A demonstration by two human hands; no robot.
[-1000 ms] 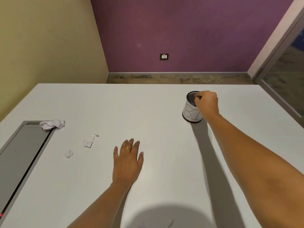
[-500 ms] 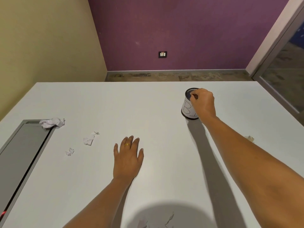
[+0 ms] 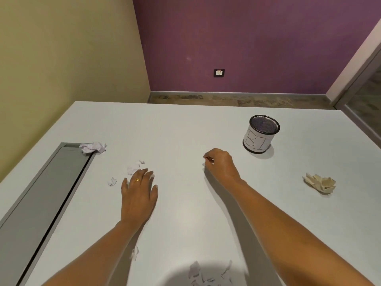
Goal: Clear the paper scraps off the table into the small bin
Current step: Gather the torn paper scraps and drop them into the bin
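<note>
The small bin [image 3: 261, 134], a black mesh cup wrapped in white lettered paper, stands upright at the back right of the white table [image 3: 185, 131]. My right hand [image 3: 221, 164] hovers left of and nearer than the bin, apart from it, fingers curled in with no paper visible in them. My left hand [image 3: 139, 195] lies flat, fingers straight, fingertips right beside a small white scrap [image 3: 133, 169]. Another small scrap [image 3: 112, 181] lies left of that hand. A crumpled white paper ball [image 3: 93, 147] sits further back left. A beige crumpled paper [image 3: 320, 183] lies at the right.
A grey recessed panel [image 3: 45, 195] runs along the table's left side, its far corner under the white ball. More torn scraps [image 3: 135, 252] lie by my left forearm, and several scraps [image 3: 206, 273] at the near edge. Beyond the table are the floor and walls.
My right hand has left the bin's rim and drawn back left toward me. My left hand has slid forward and left up to the small scraps. The view has tilted down.
</note>
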